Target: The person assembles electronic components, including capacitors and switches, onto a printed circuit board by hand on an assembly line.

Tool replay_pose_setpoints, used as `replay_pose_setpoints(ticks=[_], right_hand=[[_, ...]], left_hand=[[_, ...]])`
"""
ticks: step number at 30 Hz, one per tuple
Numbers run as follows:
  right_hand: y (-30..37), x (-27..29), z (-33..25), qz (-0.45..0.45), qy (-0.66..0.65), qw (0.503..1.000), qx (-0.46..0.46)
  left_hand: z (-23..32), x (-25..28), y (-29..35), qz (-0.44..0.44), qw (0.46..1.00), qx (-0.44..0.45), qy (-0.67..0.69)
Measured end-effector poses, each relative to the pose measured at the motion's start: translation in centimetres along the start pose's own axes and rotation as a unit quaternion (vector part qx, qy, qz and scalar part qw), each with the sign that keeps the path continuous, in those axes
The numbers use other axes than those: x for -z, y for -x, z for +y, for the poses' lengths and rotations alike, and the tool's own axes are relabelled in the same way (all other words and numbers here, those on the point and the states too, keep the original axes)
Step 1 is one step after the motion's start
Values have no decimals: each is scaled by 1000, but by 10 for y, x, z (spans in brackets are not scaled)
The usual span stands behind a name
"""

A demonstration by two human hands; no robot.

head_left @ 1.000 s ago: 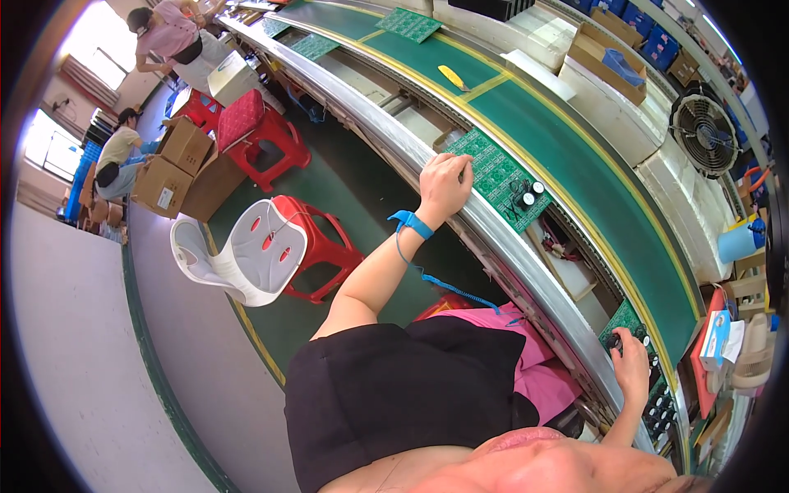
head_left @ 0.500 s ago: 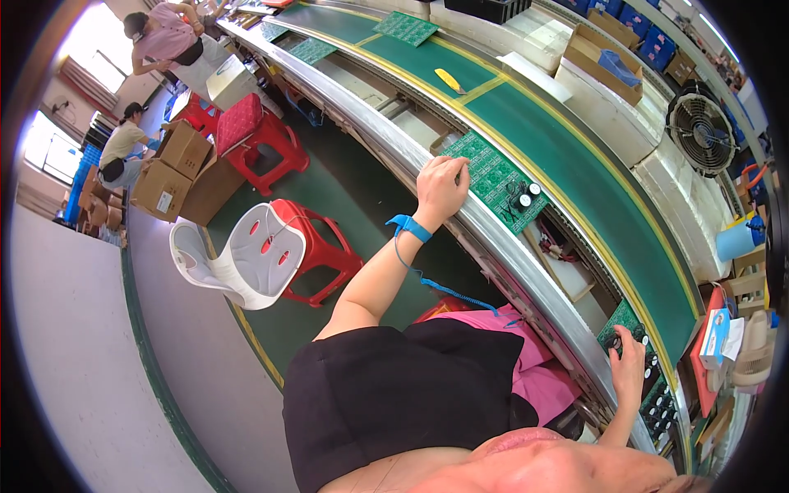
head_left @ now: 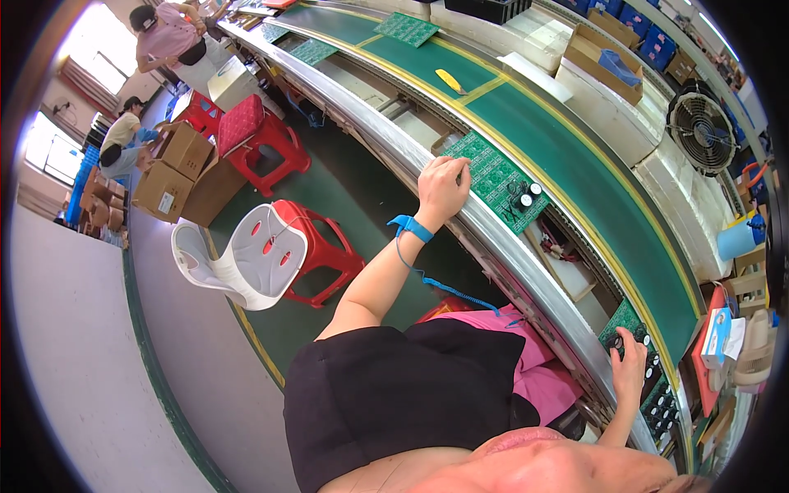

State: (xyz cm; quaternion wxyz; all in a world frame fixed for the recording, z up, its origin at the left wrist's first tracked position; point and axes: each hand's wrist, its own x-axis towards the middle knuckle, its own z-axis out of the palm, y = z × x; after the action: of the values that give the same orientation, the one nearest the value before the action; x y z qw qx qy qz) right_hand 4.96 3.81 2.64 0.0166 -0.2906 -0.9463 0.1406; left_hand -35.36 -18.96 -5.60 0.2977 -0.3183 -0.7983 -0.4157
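Observation:
My left hand (head_left: 444, 189) is closed, its fingers curled at the near left edge of a green circuit board (head_left: 491, 174). Whatever lies between those fingertips is hidden. That board carries two white-topped round components (head_left: 530, 194) and some black parts at its right end. Farther right, my right hand (head_left: 629, 361) reaches over a second green circuit board (head_left: 623, 319), thumb and forefinger bent around a black component (head_left: 612, 340). Several more black and white-topped parts stand on that board beside my fingers. A blue wrist strap (head_left: 409, 228) with a coiled cord is around my left wrist.
A metal rail (head_left: 526, 263) borders the line on my side. Beyond the boards runs a green conveyor belt (head_left: 567, 156) carrying a yellow-handled cutter (head_left: 449, 80) and another board (head_left: 406, 29). A fan (head_left: 701, 130) stands behind. Chairs, cartons and two people are at left.
Both hands stay almost where they were, at the same two boards. At far left, the seated person has leaned toward the cartons, and the view has shifted very slightly.

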Motion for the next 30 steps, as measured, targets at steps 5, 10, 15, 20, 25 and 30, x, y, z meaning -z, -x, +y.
replay_pose_setpoints(ticks=[5,10,15,20,25,30], right_hand=[[0,1,-1,-10,-10,1000,-20],[-2,0,1,-17,-1,1000,-16],[-1,-3,0,-14,-5,1000,-22],[2,-1,-1,-17,-1,1000,-20],[2,-5,3,-1,-10,1000,-14],[2,-6,2,4,-21,1000,-1]], left_hand=[[3,2,-2,-17,1000,9,6],[-4,0,1,-22,1000,4,4],[-14,7,-10,-8,997,34,72],[-60,58,-80,88,987,99,95],[-120,94,-133,103,964,230,83],[-143,101,-143,112,943,312,42]])
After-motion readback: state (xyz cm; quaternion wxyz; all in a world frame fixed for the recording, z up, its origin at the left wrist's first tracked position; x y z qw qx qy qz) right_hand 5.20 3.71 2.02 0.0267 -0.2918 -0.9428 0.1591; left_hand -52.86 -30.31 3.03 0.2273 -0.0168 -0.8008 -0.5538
